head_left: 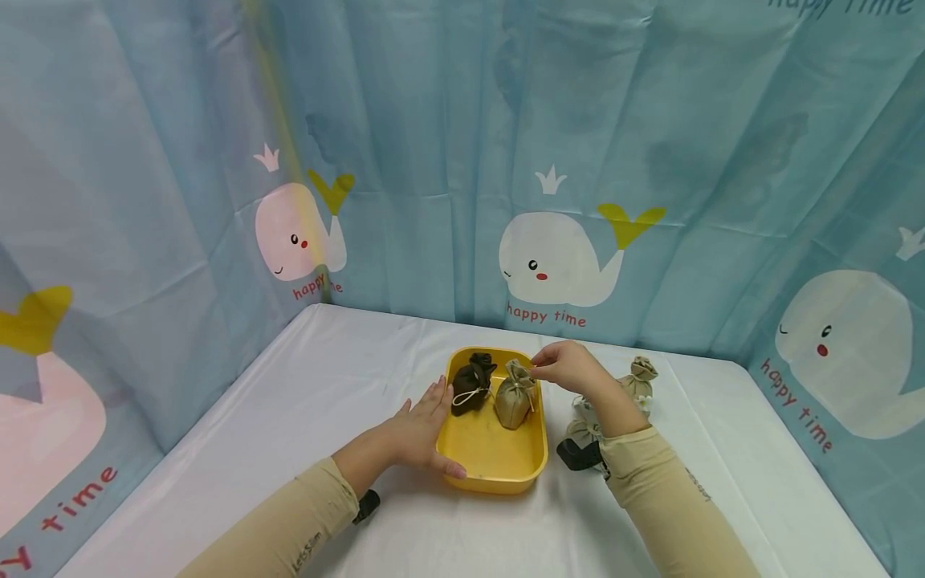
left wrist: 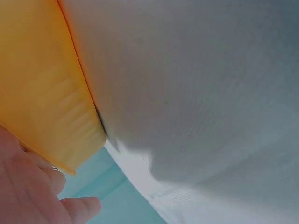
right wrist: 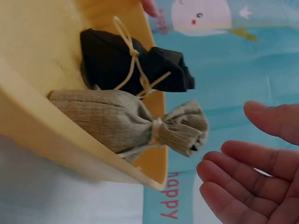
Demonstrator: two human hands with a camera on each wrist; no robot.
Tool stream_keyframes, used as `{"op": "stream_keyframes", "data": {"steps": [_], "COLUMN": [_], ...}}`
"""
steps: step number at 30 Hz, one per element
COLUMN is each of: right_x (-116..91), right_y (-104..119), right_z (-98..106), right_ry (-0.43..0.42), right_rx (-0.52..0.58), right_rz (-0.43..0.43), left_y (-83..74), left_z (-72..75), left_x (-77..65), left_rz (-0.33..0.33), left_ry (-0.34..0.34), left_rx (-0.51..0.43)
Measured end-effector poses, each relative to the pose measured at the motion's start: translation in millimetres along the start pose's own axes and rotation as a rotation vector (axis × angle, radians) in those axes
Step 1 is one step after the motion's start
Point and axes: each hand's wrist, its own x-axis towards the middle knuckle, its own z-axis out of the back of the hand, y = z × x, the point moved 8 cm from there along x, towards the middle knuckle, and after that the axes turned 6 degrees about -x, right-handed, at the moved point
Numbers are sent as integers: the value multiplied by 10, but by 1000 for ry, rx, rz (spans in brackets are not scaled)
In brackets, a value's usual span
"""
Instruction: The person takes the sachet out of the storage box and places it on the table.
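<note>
A yellow plastic tray (head_left: pixel 480 457) holds two drawstring pouches in its far half. The dark pouch (head_left: pixel 470 389) with a pale cord lies on the left, and the beige cloth pouch (head_left: pixel 511 404), tied at the neck, leans on the right. My left hand (head_left: pixel 417 433) rests along the tray's left rim, fingers extended; the left wrist view shows the hand (left wrist: pixel 28 191) by the tray's outer wall (left wrist: pixel 42 88). Beside the beige pouch's gathered top is my right hand (head_left: pixel 574 371). In the right wrist view, its fingers (right wrist: pixel 247 161) are spread apart from the pouch, with nothing between them.
Past my right forearm, another beige pouch (head_left: pixel 640 377) and a greyish pouch (head_left: pixel 584 421) stand on the white tablecloth (head_left: pixel 361 345), partly hidden by the arm. A blue whale-print curtain (head_left: pixel 426 241) hangs along the table's far and left sides.
</note>
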Motion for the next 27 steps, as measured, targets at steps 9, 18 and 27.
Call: {"op": "stream_keyframes", "data": {"steps": [9,18,27], "right_x": [81,149,141], "right_y": [31,-43,-13], "right_z": [-175,-306,-258], "right_ry": [50,32,-11], "right_rx": [-46,-61,-80], "right_rz": [-2,-12,-10], "left_y": [3,8,-6], "left_z": [-6,-29,-6], "left_x": [5,4,-8], "left_rz": [-5,-12,-15], "left_ry": [0,-4,-7], "left_rx": [1,-14,-8]}}
